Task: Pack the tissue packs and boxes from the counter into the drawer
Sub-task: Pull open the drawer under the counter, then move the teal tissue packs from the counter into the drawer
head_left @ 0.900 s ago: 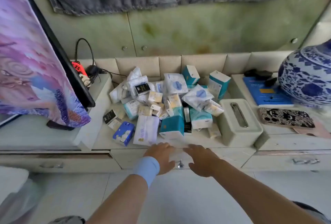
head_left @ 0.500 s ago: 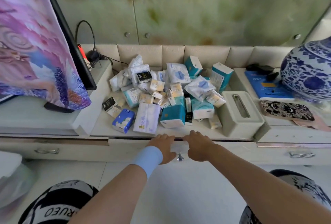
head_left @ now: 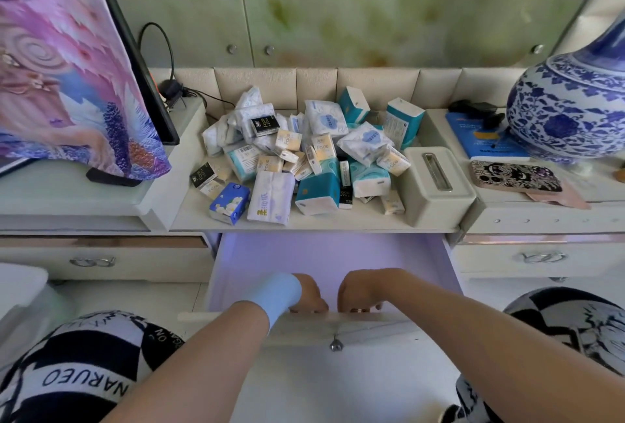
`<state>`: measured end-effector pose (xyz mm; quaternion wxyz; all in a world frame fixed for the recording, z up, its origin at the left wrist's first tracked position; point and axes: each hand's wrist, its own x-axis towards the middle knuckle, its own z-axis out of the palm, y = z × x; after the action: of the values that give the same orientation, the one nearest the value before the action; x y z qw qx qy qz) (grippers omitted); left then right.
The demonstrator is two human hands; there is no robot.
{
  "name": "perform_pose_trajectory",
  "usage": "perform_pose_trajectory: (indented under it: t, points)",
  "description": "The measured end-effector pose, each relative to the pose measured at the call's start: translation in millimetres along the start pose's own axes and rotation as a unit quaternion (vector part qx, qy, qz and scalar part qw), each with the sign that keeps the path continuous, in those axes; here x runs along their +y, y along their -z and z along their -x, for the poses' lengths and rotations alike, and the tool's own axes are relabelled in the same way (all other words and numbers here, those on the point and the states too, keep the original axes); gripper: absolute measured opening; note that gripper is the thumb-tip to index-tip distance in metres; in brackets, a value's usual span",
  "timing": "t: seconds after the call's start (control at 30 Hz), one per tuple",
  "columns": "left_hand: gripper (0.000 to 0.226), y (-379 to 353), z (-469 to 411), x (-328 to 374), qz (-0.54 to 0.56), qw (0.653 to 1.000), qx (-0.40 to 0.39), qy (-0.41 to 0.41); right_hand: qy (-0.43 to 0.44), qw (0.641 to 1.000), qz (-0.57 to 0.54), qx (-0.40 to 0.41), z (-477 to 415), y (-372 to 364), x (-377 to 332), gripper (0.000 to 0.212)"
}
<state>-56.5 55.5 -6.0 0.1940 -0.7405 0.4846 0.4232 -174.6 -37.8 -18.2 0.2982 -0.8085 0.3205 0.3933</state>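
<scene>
A heap of tissue packs and boxes lies on the recessed counter, among them a teal pack, a white pack with purple print and a blue flowered pack. Below it the middle drawer stands pulled out, its inside pale purple and bare where visible. My left hand, with a light blue wristband, and my right hand both grip the top edge of the drawer front, fingers curled over it. A small metal knob hangs on the front.
A beige tissue dispenser box stands right of the heap. A patterned phone, a blue book and a blue-and-white vase sit at the right. A screen under a floral cloth stands at the left. My knees flank the drawer.
Both hands have pulled the middle drawer out toward me; it was closed before. My view has dropped lower and closer.
</scene>
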Motion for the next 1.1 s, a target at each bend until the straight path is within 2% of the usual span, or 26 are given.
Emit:
perform_pose_trajectory:
  t: [0.13, 0.2, 0.27, 0.33, 0.4, 0.47, 0.53, 0.6, 0.67, 0.77, 0.9, 1.0, 1.1]
  points:
    - [0.039, -15.0, 7.7, -6.9, 0.051, 0.997, -0.059, -0.005, -0.013, 0.996, -0.001, -0.087, 8.8, -17.0, -7.6, 0.032]
    - [0.04, -14.7, 12.8, -10.1, 0.053, 0.997, -0.055, -0.006, -0.016, 0.993, 0.002, -0.119, 11.1, -22.0, -11.0, 0.033]
    - [0.041, -9.1, 16.3, -12.8, 0.053, 0.998, -0.022, -0.009, -0.005, 0.994, 0.005, -0.113, 14.1, -18.9, -13.9, 0.035]
    - [0.04, 2.3, 18.3, -15.8, 0.061, 0.997, 0.033, -0.02, 0.021, 0.999, -0.001, -0.043, 18.4, -5.0, -17.5, 0.035]
    - [0.038, 18.7, 20.2, -18.2, 0.069, 0.993, 0.087, -0.029, 0.052, 0.996, -0.006, 0.066, 24.7, 18.3, -21.8, 0.034]
    - [0.033, 38.7, 20.0, -22.8, 0.073, 0.987, 0.143, -0.028, 0.075, 0.979, -0.021, 0.186, 32.3, 46.8, -25.5, 0.032]
    - [0.028, 61.3, 18.4, -31.6, 0.061, 0.976, 0.204, -0.033, 0.062, 0.956, -0.067, 0.278, 35.8, 74.6, -25.8, 0.028]
    - [0.027, 83.1, 15.4, -44.1, 0.07, 0.967, 0.244, -0.038, 0.03, 0.94, -0.118, 0.319, 31.6, 100.6, -23.9, 0.022]
    - [0.032, 102.6, 11.8, -55.9, 0.07, 0.96, 0.268, -0.035, -0.008, 0.928, -0.191, 0.319, 21.1, 123.3, -22.2, 0.021]
    - [0.047, 122.9, 3.3, -64.8, 0.006, 0.955, 0.296, -0.013, -0.069, 0.891, -0.355, 0.275, 6.8, 141.3, -21.0, 0.035]
    - [0.06, 135.7, -18.0, -63.4, 0.029, 0.958, 0.285, -0.034, -0.072, 0.866, -0.448, 0.21, -17.9, 141.4, -24.1, 0.056]
    - [0.071, 139.4, -29.3, -58.8, 0.092, 0.966, 0.236, -0.049, -0.054, 0.835, -0.509, 0.202, -38.2, 141.5, -35.4, 0.053]
    - [0.081, 144.8, -34.5, -57.6, 0.142, 0.966, 0.21, -0.055, -0.069, 0.823, -0.532, 0.185, -44.7, 144.7, -42.8, 0.043]
